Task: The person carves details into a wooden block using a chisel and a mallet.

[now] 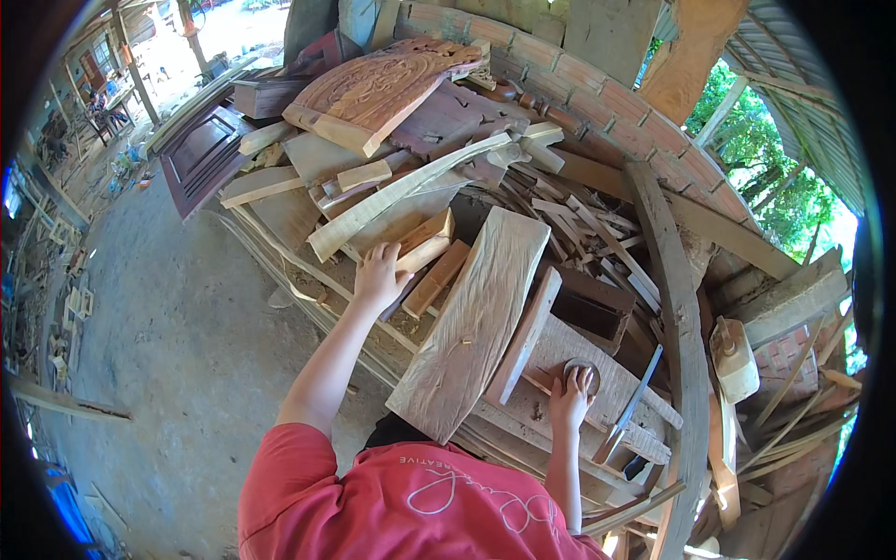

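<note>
My left hand [377,277] is closed on the near end of a short, squared wooden block [426,242]. Beside that block lies a second, thinner block [439,279]. A broad, thick plank [476,317] rests slantwise between my two hands. Over on the right, my right hand [570,396] has its fingers curled over a small round grey disc-like thing [582,366], which sits on a flat board [602,364]. Just right of this hand is a long handsaw-like tool [637,403] with a grey blade. A narrow upright piece of wood [525,336] leans alongside the broad plank.
A carved wooden panel [383,89] lies atop the far pile, near a dark panelled door [207,154]. A curved timber post [677,327] stands at the right, with a whitish jug [735,359] beyond it. Behind runs a brick wall [597,84]. Concrete floor [177,308] spreads leftward.
</note>
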### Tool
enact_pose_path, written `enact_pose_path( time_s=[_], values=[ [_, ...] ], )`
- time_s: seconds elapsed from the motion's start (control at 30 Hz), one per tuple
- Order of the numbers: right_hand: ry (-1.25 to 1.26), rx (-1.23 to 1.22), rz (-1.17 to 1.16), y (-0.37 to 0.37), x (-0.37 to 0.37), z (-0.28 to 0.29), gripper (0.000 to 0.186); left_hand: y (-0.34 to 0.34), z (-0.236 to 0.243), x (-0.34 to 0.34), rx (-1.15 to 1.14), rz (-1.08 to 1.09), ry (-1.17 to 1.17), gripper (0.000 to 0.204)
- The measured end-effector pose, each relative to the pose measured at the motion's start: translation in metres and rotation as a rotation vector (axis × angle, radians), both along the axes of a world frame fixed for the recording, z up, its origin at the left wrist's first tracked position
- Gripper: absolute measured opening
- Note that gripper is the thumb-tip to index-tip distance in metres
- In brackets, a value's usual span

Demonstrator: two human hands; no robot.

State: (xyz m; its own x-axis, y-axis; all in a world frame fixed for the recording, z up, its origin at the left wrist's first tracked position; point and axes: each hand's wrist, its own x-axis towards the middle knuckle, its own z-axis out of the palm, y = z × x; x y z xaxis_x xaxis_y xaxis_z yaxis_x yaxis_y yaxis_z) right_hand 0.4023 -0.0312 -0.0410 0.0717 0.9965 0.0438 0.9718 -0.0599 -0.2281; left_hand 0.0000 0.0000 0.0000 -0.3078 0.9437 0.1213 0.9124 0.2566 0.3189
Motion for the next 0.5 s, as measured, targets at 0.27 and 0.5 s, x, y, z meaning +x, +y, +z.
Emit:
enact_pose_path(
  time_s=[0.27, 0.5],
  values=[
    [-0.005, 0.006, -0.013, -0.002, -0.004, 0.004, 0.049, -0.057, -0.021, 0.022, 0.542, 0.230, -0.100, 0.045],
    [-0.007, 0.022, -0.021, -0.002, -0.007, 0.003, 0.050, -0.075, -0.067, 0.015, 0.318, 0.519, -0.963, 0.050]
  ],
)
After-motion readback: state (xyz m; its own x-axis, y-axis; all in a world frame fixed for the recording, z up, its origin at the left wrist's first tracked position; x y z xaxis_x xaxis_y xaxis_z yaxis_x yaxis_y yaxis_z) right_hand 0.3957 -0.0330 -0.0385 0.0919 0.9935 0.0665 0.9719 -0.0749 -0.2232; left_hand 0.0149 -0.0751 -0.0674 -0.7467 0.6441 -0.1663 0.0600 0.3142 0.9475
